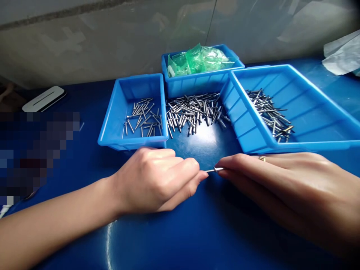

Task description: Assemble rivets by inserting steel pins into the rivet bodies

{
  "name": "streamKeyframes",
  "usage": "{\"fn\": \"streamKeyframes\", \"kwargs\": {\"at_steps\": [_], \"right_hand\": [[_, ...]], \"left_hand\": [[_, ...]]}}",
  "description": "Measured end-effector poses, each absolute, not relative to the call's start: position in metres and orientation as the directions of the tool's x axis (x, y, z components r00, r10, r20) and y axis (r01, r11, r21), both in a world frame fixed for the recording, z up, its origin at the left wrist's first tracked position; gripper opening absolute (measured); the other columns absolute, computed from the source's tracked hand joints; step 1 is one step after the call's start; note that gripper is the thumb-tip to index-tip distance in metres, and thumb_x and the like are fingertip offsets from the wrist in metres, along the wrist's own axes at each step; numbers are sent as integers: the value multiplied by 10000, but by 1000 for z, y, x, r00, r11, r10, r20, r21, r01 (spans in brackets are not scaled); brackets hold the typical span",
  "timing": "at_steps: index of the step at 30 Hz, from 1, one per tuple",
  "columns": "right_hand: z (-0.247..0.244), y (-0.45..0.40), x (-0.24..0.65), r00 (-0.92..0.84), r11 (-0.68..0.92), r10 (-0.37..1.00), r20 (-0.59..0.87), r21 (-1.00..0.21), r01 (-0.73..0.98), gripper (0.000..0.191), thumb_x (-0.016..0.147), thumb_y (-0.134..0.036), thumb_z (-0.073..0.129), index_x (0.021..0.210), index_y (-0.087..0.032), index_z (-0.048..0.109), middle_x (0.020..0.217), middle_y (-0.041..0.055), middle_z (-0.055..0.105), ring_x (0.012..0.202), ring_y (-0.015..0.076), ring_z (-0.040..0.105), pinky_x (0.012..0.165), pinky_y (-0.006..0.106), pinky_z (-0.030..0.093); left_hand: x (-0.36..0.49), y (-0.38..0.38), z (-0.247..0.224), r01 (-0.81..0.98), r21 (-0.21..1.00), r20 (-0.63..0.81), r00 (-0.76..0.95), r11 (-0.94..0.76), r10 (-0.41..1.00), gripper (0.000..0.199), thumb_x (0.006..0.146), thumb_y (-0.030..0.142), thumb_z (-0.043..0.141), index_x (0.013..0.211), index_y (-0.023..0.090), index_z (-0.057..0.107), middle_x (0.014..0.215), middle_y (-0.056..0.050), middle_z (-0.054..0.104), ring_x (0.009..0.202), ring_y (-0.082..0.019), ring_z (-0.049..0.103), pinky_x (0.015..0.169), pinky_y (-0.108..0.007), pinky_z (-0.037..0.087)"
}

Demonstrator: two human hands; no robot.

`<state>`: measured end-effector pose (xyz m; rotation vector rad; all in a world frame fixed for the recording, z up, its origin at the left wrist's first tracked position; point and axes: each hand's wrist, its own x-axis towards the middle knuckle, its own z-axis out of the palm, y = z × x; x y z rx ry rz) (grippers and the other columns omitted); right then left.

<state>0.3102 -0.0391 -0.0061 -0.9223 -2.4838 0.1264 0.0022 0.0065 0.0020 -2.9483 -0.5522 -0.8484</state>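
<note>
Rivet, thin, silvery and level, pinched at its ends between left hand and right hand.

A pixelated block hides whatever lies at the table's left side, and the right tray and the white sheet run off the right edge. The pin shows only a short stretch between the fingertips of the left hand and right hand; its ends are covered. What the green bags contain cannot be told.
</note>
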Motion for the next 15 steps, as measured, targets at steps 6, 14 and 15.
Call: {"fn": "streamKeyframes", "kwargs": {"at_steps": [6,14,15], "right_hand": [[-13,-46,325,-619,692,719,316,-246,678,272,1264,-516,778,1228,-253,839,860,65,832,679,252,762,611,334,595],[-9,-44,323,-628,701,709,322,-218,679,236,1278,-491,729,1164,-290,780,822,30,789,639,238,716,579,322,525],[-8,-42,320,-636,712,698,329,-219,667,206,1295,-426,696,1150,-296,760,816,18,784,616,225,701,571,319,502]], "left_hand": [[2,7,1,332,107,525,782,-937,337,548,1355,120,519,893,144,812,739,-7,791,557,-166,623,578,-378,506],[-1,7,1,321,109,503,798,-941,331,574,1383,130,461,946,126,833,779,-17,821,573,-177,665,565,-383,519],[-1,8,1,323,108,499,800,-940,332,584,1386,132,454,940,125,832,779,-18,818,575,-178,667,572,-384,528]]}}
